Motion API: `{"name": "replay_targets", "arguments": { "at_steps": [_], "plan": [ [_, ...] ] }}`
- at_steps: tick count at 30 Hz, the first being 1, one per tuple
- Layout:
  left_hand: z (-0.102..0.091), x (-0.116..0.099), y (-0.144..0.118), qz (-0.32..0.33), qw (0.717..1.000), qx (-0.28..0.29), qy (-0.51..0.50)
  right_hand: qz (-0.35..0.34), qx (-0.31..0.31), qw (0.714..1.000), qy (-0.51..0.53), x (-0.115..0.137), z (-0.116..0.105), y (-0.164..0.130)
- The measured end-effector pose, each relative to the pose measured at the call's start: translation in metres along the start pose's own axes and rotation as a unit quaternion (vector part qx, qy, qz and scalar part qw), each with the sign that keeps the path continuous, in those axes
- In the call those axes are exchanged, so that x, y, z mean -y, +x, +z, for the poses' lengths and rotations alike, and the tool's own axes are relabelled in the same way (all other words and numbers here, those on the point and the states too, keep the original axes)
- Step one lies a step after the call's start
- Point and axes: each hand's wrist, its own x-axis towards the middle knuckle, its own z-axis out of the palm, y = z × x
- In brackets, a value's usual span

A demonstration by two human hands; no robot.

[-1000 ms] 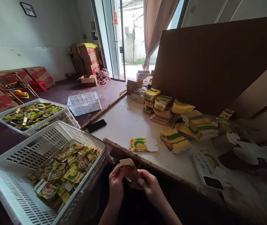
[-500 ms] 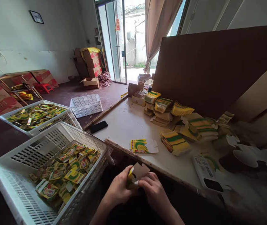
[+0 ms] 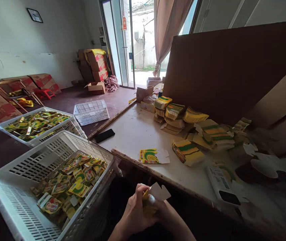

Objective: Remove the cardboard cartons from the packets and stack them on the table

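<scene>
Both hands, left hand [image 3: 135,214] and right hand [image 3: 166,214], clasp a small yellow-green cardboard carton [image 3: 151,197] between them, its white flap poking above the fingers.

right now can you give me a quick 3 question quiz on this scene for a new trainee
1. True or false: both the left hand and the right hand are on the small carton.
2. Multiple choice: what lies in the near white crate? A) coloured packets B) bottles C) tools
3. Fill in: the black phone lies near the table's ____ edge, seen from the head camera.

Key
1. True: both hands grip it, below the table edge.
2. A: yellow and green packets lie loose in it.
3. Left, apart from the flat carton blank and the carton stacks.
</scene>
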Motion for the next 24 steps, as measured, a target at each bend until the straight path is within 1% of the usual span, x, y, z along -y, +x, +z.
{"name": "replay_targets", "arguments": {
  "at_steps": [3, 5, 6, 8, 10, 12, 14, 15, 18, 19, 21, 24],
  "plan": [
    [0.005, 0.001, -0.001, 0.019, 0.999, -0.022, 0.022, 0.015, -0.042, 0.999, 0.010, -0.004, -0.001, 0.002],
    [0.005, 0.000, 0.001, 0.015, 1.000, -0.011, 0.025, 0.010, -0.054, 0.998, -0.011, -0.004, -0.002, 0.001],
    [0.004, 0.000, 0.002, 0.000, 1.000, 0.004, 0.023, 0.000, -0.056, 0.998, -0.032, -0.004, -0.002, 0.000],
    [0.001, 0.002, 0.006, -0.046, 0.998, 0.036, 0.019, -0.041, -0.055, 0.993, -0.096, -0.004, -0.001, -0.002],
    [-0.002, 0.005, 0.009, -0.093, 0.994, 0.054, 0.012, -0.099, -0.043, 0.977, -0.186, -0.006, 0.000, -0.004],
    [-0.004, 0.008, 0.010, -0.113, 0.992, 0.052, -0.003, -0.147, -0.023, 0.952, -0.269, -0.009, 0.000, -0.004],
    [-0.004, 0.010, 0.010, -0.117, 0.992, 0.045, -0.016, -0.174, -0.016, 0.932, -0.319, -0.010, -0.003, -0.003],
    [-0.005, 0.009, 0.009, -0.121, 0.992, 0.038, -0.012, -0.184, -0.025, 0.926, -0.328, -0.010, -0.006, -0.001],
    [-0.007, 0.002, 0.006, -0.154, 0.987, 0.012, 0.034, -0.219, -0.092, 0.917, -0.319, -0.007, -0.018, 0.003],
    [-0.008, -0.002, 0.006, -0.163, 0.986, 0.004, 0.044, -0.228, -0.104, 0.914, -0.318, -0.005, -0.022, 0.003],
    [-0.012, -0.008, 0.006, -0.169, 0.985, -0.003, 0.041, -0.228, -0.092, 0.909, -0.337, 0.001, -0.026, 0.003],
    [-0.020, -0.015, 0.008, -0.164, 0.986, 0.013, 0.028, -0.189, -0.036, 0.897, -0.398, 0.011, -0.028, -0.001]
  ]
}}
